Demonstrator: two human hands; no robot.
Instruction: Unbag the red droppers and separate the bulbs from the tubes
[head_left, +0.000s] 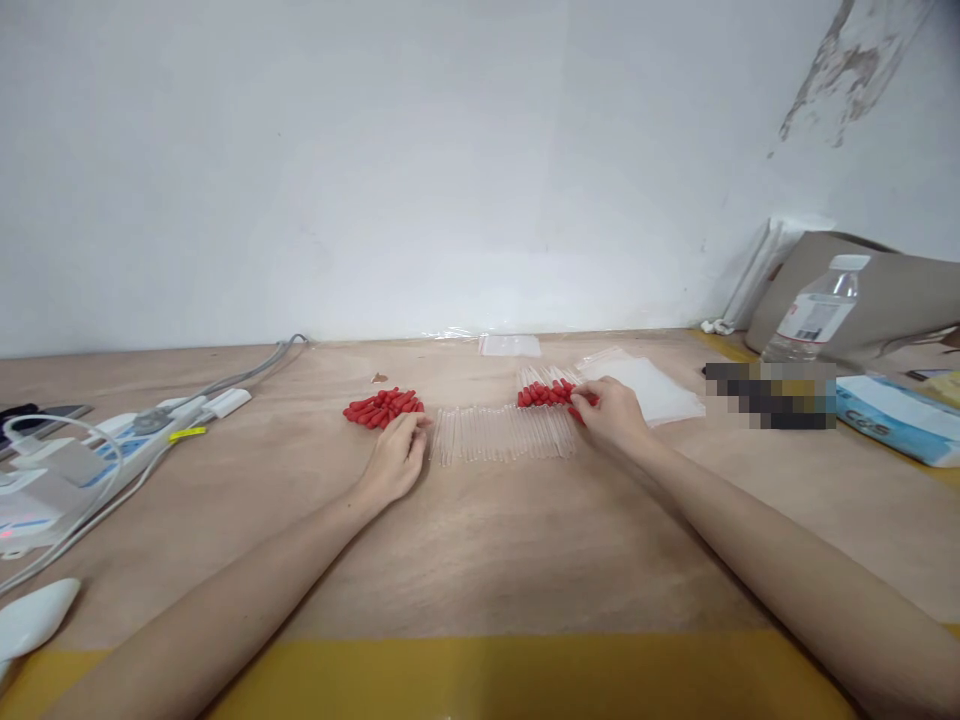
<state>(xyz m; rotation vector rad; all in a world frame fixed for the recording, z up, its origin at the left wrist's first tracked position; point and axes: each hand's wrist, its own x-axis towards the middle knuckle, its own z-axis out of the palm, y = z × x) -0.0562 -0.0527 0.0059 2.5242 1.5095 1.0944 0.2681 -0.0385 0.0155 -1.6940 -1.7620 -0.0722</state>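
A row of thin clear tubes (502, 434) lies side by side on the wooden table. Left of it is a heap of small red rubber bulbs (381, 407). My left hand (397, 455) rests at the heap's right edge, fingers curled together near the tubes' left end; whatever they hold is hidden. Behind the row's right end lie several droppers (544, 390), clear tubes with red bulbs on them. My right hand (613, 412) is beside these droppers, thumb and fingers pinched on a red rubber bulb (578, 413); whether a tube is attached to it cannot be made out.
Clear plastic bags (651, 388) lie behind my right hand. Farther right stand a water bottle (816, 310), a tissue pack (896, 418) and a grey bag (892, 290). On the left are a power strip (124, 455) with cables and a white object (37, 618).
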